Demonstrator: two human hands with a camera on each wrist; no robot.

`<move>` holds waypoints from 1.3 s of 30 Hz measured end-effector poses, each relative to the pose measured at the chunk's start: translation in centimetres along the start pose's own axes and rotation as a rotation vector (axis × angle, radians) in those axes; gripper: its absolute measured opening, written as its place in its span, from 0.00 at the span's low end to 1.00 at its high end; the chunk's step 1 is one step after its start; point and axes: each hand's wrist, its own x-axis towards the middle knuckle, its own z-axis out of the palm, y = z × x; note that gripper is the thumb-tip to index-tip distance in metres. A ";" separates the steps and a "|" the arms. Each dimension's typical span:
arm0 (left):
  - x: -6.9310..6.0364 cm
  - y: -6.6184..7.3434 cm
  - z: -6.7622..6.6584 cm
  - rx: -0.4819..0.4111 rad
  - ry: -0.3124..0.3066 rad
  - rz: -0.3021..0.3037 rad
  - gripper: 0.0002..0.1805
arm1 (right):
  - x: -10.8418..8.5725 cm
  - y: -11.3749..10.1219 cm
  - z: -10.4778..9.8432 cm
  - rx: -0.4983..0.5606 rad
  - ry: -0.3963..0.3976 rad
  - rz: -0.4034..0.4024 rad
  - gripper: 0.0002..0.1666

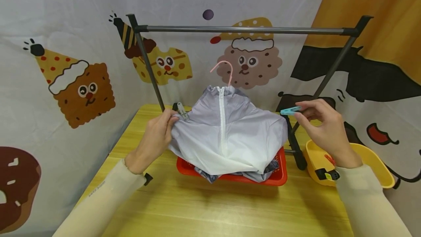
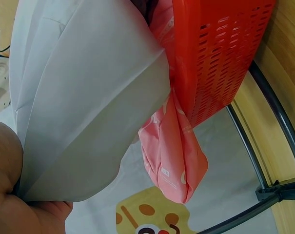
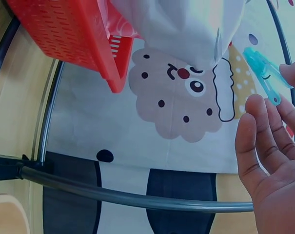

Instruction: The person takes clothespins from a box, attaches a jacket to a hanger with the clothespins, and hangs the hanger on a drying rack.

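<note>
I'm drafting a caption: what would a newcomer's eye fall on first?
Probably the pale zip-front garment at the centre, gripped at its edge by the left hand, with a red basket showing below it. Next, the pink hanger hook at its collar and the turquoise clothespin pinched in the right hand.

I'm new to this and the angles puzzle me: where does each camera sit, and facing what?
Head: on the head, facing forward and down at the garment, basket and rack; the left hand, right hand and sleeves show.
Left wrist: on that wrist, facing the garment and basket's side; part of the left hand shows.
Right wrist: on that wrist, facing the blue clip, garment and basket; much of the right hand shows.
Shared: head and right wrist both show the blue clip.
</note>
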 end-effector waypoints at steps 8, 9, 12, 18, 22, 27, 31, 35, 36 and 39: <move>0.0 0.0 -0.1 0.000 -0.006 -0.013 0.05 | 0.4 -0.6 0.4 0.016 -0.002 0.004 0.26; 0.0 0.0 -0.1 0.000 -0.007 -0.013 0.05 | 0.4 -0.7 0.4 0.026 -0.002 0.002 0.26; 0.0 0.1 -0.1 0.006 -0.008 -0.013 0.04 | 0.7 -0.7 0.7 0.061 -0.002 -0.003 0.28; 0.1 0.3 -0.1 0.012 -0.013 -0.025 0.04 | 1.1 -0.9 1.2 0.111 -0.002 -0.020 0.31; 0.0 0.3 -0.2 0.009 -0.017 -0.030 0.03 | 1.4 -1.2 1.4 0.132 0.000 -0.022 0.31; 0.0 0.3 -0.2 0.005 -0.015 -0.032 0.03 | 1.7 -1.7 1.8 0.145 0.012 -0.002 0.33; 0.0 0.3 -0.2 0.005 -0.014 -0.028 0.03 | 1.8 -2.0 2.1 0.174 0.021 0.009 0.32; 0.0 0.3 -0.1 0.003 -0.012 -0.027 0.03 | 2.0 -2.2 2.3 0.209 0.017 0.002 0.30; 0.0 0.3 -0.1 0.003 -0.011 -0.027 0.03 | 2.0 -2.2 2.3 0.218 0.016 0.002 0.30; 0.1 0.3 -0.1 0.003 -0.010 -0.024 0.02 | 2.1 -2.2 2.5 0.232 0.020 0.001 0.29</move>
